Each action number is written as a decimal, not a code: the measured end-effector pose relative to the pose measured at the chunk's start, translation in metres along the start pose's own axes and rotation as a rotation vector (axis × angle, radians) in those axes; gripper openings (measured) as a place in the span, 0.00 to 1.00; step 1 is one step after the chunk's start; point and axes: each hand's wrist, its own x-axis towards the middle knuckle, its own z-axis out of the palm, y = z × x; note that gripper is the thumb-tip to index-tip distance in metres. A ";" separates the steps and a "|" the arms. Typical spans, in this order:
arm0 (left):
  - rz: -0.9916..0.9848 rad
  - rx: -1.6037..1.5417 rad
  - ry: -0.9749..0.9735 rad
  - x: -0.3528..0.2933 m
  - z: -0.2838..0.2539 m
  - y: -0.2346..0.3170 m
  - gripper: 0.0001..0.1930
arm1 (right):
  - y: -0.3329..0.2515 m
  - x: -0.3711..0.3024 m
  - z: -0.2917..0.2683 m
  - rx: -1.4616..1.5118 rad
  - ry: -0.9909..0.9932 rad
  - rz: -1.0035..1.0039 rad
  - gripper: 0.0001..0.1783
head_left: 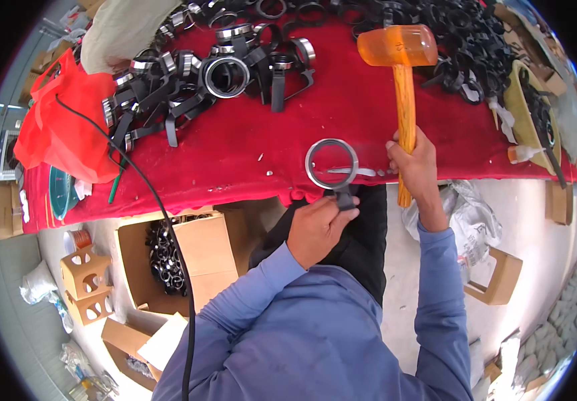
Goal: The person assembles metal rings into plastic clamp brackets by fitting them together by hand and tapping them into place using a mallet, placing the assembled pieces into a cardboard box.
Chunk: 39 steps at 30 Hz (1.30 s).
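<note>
Saw the handle (405, 97) only partly, covered by the right hand (419, 165). Lost the cable (191, 314) past the lower edge, the black pile (459, 33) past the top. Could not count the parts (168, 260) in the carton (210, 250).

Red-draped table (342, 100) crossed the upper view; pale floor (402, 287) lay below; bright light (510, 354) hit the lower right.

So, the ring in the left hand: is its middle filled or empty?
Empty: the middle of the ring in the left hand is open, because the red cloth shows through it.
</note>
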 end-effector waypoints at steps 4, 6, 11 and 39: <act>-0.145 0.081 -0.011 0.007 0.013 -0.014 0.07 | -0.002 -0.002 0.000 -0.017 0.018 0.015 0.11; -0.113 0.111 -0.024 0.013 0.020 -0.023 0.07 | 0.000 -0.003 0.000 -0.011 0.027 0.002 0.10; 0.010 0.236 -0.045 0.026 0.035 -0.043 0.08 | 0.002 -0.006 -0.002 0.034 0.072 -0.021 0.10; -0.026 0.276 -0.098 0.016 0.030 -0.047 0.14 | -0.114 -0.112 -0.042 -0.650 -0.226 0.041 0.17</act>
